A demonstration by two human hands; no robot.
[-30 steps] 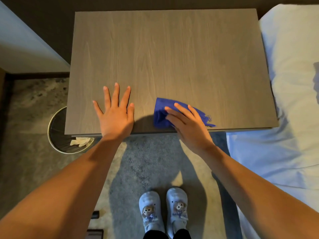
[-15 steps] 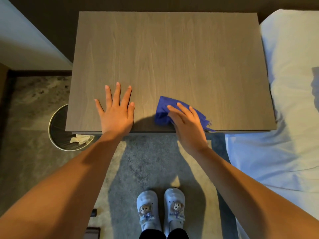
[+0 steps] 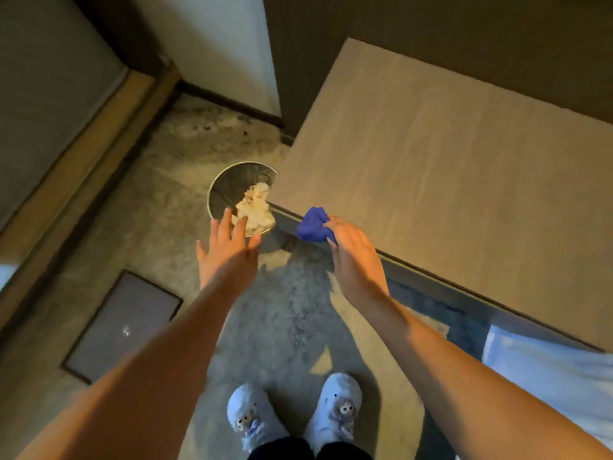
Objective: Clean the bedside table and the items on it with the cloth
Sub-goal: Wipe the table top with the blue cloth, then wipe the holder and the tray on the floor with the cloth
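Note:
The wooden bedside table (image 3: 447,180) fills the right of the view, its top bare. A bunched blue cloth (image 3: 313,224) sits at the table's near left front edge, gripped by my right hand (image 3: 356,257), whose fingers curl round it. My left hand (image 3: 227,252) hovers off the table over the floor, fingers spread and holding nothing, just in front of the bin.
A round metal waste bin (image 3: 217,194) with crumpled paper stands on the carpet beside the table's left corner. A dark flat rectangle (image 3: 122,323) lies on the floor at left. White bedding (image 3: 550,376) shows at lower right. My slippered feet (image 3: 292,413) stand below.
The view swung left. My left hand lifted off the tabletop and now hovers near the bin. My right hand bunched up the cloth and slid it to the table's front left edge.

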